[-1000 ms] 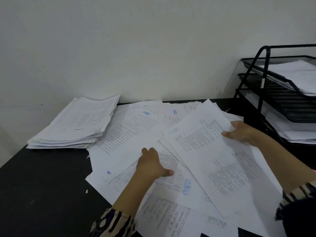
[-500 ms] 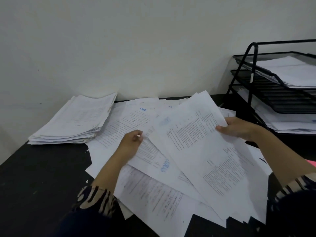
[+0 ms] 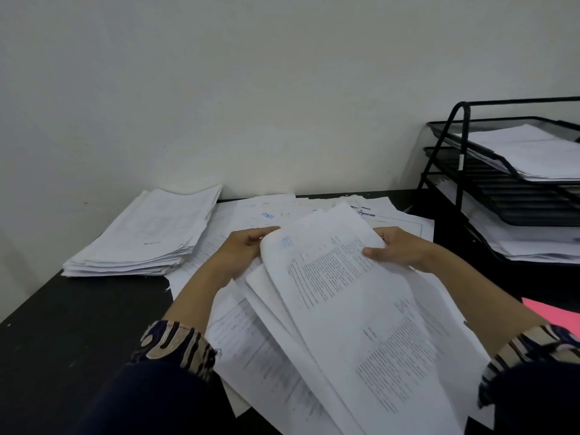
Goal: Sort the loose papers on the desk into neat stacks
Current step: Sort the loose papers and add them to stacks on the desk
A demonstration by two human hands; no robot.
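A bundle of printed white sheets [image 3: 351, 309] is lifted off the black desk [image 3: 62, 340], fanned out toward me. My left hand [image 3: 241, 249] grips its far left edge, and my right hand [image 3: 398, 246] pinches its far right edge, thumb on top. Under and behind the bundle lie more loose papers [image 3: 260, 350], some with blue stamps. A fairly neat stack of papers [image 3: 147, 233] sits at the back left against the wall.
A black wire letter tray [image 3: 508, 189] with papers on its tiers stands at the right. A pink sheet [image 3: 555, 315] pokes out by my right forearm. Bare dark desk shows at the front left. A white wall bounds the desk's far edge.
My left hand has left the sheets on the desk and come up to the left edge of the bundle in my right hand. The bundle now curves between both hands.
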